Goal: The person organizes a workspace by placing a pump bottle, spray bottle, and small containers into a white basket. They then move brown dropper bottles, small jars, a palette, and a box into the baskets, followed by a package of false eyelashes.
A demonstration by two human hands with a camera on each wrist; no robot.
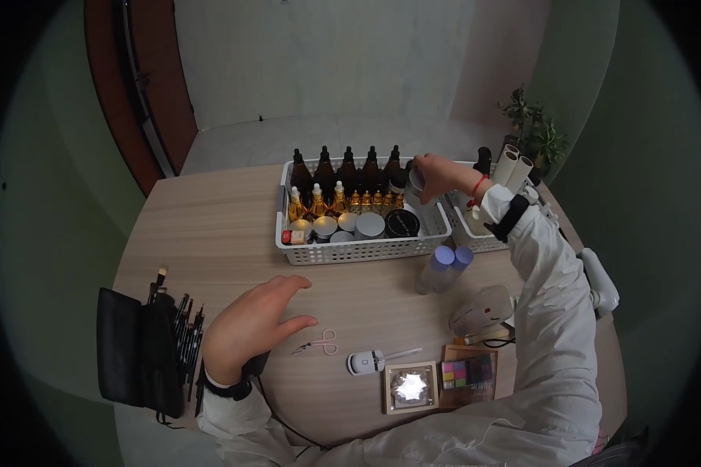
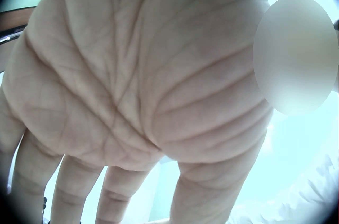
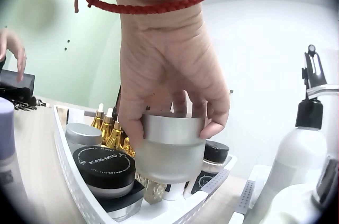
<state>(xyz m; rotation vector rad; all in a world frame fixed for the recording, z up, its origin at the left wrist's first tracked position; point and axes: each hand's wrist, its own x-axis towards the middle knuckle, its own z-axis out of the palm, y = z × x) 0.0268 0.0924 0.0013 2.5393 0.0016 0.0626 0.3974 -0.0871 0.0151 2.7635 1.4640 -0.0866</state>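
Observation:
My right hand [image 1: 438, 176] grips a frosted jar with a silver lid [image 3: 172, 147], thumb on one side and fingers on the other. In the right wrist view the jar hangs upright at the right end of a white perforated basket [image 1: 366, 253]. Beside it in that basket sit a black-lidded jar [image 3: 106, 168] and a smaller jar with a black cap [image 3: 214, 152]. My left hand [image 1: 253, 323] is held over the table, fingers extended and thumb apart, with nothing in it. Pink-handled scissors [image 1: 327, 342] lie nearest to its thumb; its bare palm [image 2: 143, 76] fills the left wrist view.
Brown dropper bottles [image 1: 348, 167] and gold ones [image 1: 317, 202] stand in the basket. A second white basket [image 1: 479, 243] adjoins it on the right. Two purple-capped bottles [image 1: 442, 261] stand in front. A brush case [image 1: 125, 350] lies left; a colour palette [image 1: 467, 372] lies front right.

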